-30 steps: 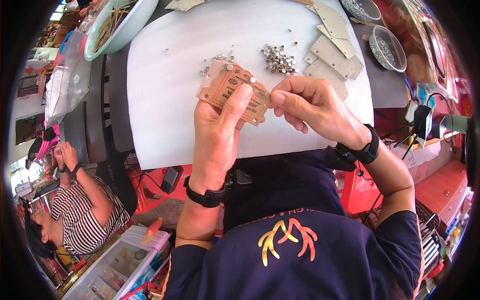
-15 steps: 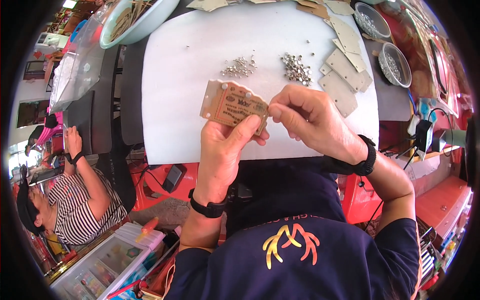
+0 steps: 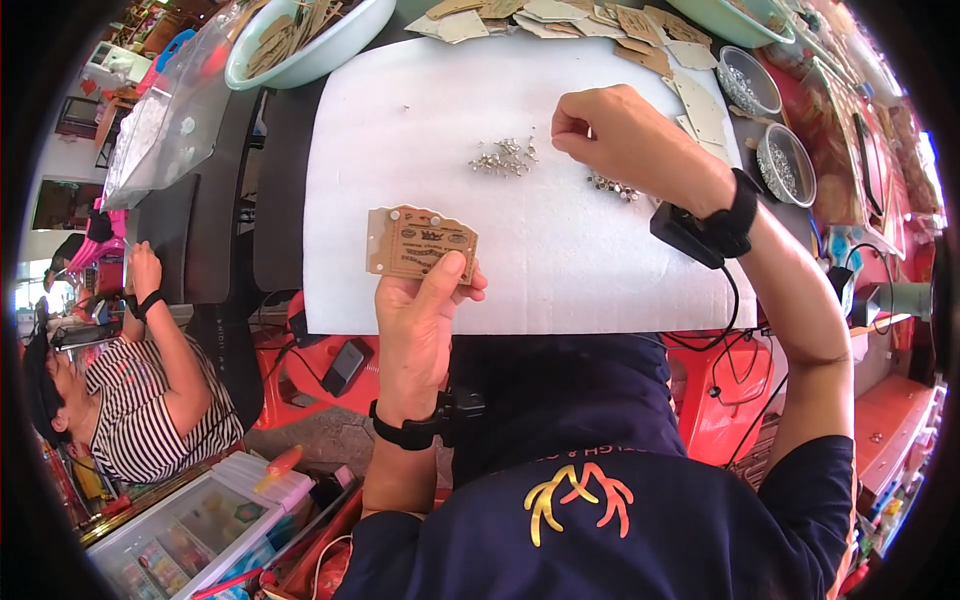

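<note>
My left hand (image 3: pixel 425 305) holds a flat brown printed panel (image 3: pixel 420 243) by its lower right corner, thumb on top. The panel has a wavy upper edge, small holes down its left side and round silver studs along the top. My right hand (image 3: pixel 610 125) hovers over the white mat, its fingers curled together at the left. Whether anything is pinched in them I cannot make out. Just left of it lies a loose heap of small silver rivets (image 3: pixel 505 158). A second heap of silver caps (image 3: pixel 612 188) is partly hidden beneath my right wrist.
Plain panels (image 3: pixel 560 14) lie along the far edge of the white mat (image 3: pixel 350 180), others at its right. Clear bowls (image 3: pixel 785 165) of metal bits stand at the right. A pale green basin (image 3: pixel 310 60) holds brown strips. At the left sits another person (image 3: pixel 155 390).
My right hand has left the panel and moved up, over the heaps. My left hand, still gripping the panel, has shifted left and down. The view has moved slightly.
</note>
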